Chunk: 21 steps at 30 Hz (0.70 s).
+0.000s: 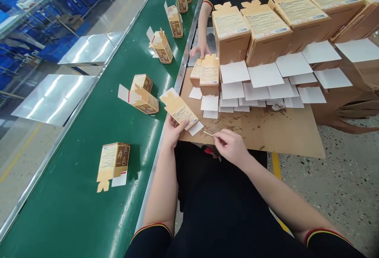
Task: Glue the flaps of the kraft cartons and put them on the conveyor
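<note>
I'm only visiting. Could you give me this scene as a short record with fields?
Left grip: holding a printed carton
Right grip: pinching a thin pale stick
Green surface: to the left, several open cartons along it
Cardboard sheet: to the right, bearing brown boxes with white flaps
Other person: a hand near two smaller boxes

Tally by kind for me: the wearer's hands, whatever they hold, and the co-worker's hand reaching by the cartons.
Left hand and right hand of the wearer: 2
Held carton, in the left hand: 1
Thin stick, in the right hand: 1
Co-worker's hand: 1
Total: 5
</note>
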{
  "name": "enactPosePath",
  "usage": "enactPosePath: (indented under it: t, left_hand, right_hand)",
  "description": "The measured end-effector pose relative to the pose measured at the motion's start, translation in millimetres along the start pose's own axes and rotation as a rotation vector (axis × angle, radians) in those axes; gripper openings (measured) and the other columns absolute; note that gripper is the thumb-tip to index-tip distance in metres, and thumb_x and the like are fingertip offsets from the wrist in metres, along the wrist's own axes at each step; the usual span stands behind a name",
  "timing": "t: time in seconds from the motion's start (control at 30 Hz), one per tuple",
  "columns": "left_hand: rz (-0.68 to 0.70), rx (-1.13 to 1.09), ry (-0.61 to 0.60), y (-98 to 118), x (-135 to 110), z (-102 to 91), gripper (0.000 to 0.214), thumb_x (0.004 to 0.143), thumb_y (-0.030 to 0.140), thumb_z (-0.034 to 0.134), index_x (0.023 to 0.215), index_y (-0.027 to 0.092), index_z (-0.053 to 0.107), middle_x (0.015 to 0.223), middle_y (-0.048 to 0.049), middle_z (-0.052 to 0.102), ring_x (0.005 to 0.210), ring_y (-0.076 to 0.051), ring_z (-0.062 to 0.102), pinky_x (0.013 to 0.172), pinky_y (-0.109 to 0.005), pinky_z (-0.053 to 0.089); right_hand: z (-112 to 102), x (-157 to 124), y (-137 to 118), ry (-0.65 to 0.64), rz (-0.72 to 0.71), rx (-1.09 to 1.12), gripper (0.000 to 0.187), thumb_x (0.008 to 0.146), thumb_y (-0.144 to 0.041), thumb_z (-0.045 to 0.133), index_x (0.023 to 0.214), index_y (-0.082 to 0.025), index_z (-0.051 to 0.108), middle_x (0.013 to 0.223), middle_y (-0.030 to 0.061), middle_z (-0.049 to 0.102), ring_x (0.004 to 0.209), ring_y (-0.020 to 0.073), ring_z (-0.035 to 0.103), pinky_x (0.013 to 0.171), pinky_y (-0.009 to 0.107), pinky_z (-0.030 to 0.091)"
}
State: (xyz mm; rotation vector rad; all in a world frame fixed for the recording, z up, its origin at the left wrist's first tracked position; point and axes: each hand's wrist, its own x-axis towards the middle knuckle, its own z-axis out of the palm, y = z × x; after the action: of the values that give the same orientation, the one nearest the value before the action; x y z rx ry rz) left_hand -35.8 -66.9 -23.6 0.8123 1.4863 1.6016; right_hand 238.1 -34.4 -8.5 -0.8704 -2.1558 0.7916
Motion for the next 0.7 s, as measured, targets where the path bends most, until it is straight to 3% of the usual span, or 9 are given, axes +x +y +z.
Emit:
enactPosePath:
  t: [0.1, 0.23, 0.37, 0.57, 0.7]
  left_hand:
    - [0.008, 0.010, -0.016, 0, 0, -0.4, 0.078, 0.068, 0.055, 0.110, 0.128, 0.025, 0.070, 0.135, -0.0146, 0.084, 0.131, -0.036, 0.081, 0.117, -0.054, 0.065]
    - [-0.006, 0.005, -0.024, -2, -2, -0.3, 0.073, 0.070, 0.051, 0.109, 0.125, 0.024, 0.069, 0.137, -0.0153, 0.083, 0.131, -0.035, 0.081, 0.118, -0.054, 0.063]
    - [0.002, 0.024, -0.028, -1, -8, 2.2, 0.080, 0.070, 0.051, 0.109, 0.132, 0.025, 0.065, 0.140, -0.0152, 0.080, 0.133, -0.035, 0.080, 0.119, -0.054, 0.062]
    - [0.138, 0.248, -0.006, -6, -26, 7.7, 0.083, 0.071, 0.055, 0.107, 0.133, 0.027, 0.060, 0.136, -0.0129, 0.076, 0.133, -0.035, 0.076, 0.116, -0.053, 0.063]
    - [0.224, 0.354, 0.039, -10, -32, 12.4, 0.082, 0.074, 0.058, 0.104, 0.132, 0.026, 0.057, 0.136, -0.0140, 0.072, 0.139, -0.037, 0.072, 0.118, -0.054, 0.061]
  right_hand:
    - [32, 16, -4, -0.098, -0.021, -0.038, 0.030, 0.102, -0.009, 0.056, 0.077, -0.022, 0.064, 0.076, 0.0026, 0.060, 0.069, 0.0169, 0.055, 0.067, 0.031, 0.045]
    - [41, 21, 4, -0.165, -0.045, -0.072, 0.031, 0.101, -0.007, 0.057, 0.073, -0.022, 0.058, 0.076, 0.0023, 0.058, 0.068, 0.0164, 0.053, 0.068, 0.030, 0.043]
    - [25, 17, 13, -0.049, -0.041, -0.075, 0.027, 0.102, -0.007, 0.057, 0.080, -0.021, 0.067, 0.076, 0.0024, 0.062, 0.067, 0.0165, 0.056, 0.064, 0.030, 0.044]
    - [-19, 0, 10, 0.160, -0.019, 0.013, 0.023, 0.105, -0.013, 0.064, 0.092, -0.023, 0.080, 0.074, 0.0010, 0.068, 0.061, 0.0148, 0.058, 0.059, 0.029, 0.048]
    - [-40, -17, 1, 0.203, 0.026, 0.048, 0.022, 0.106, -0.014, 0.067, 0.091, -0.024, 0.081, 0.071, 0.0003, 0.068, 0.059, 0.0146, 0.058, 0.056, 0.030, 0.048]
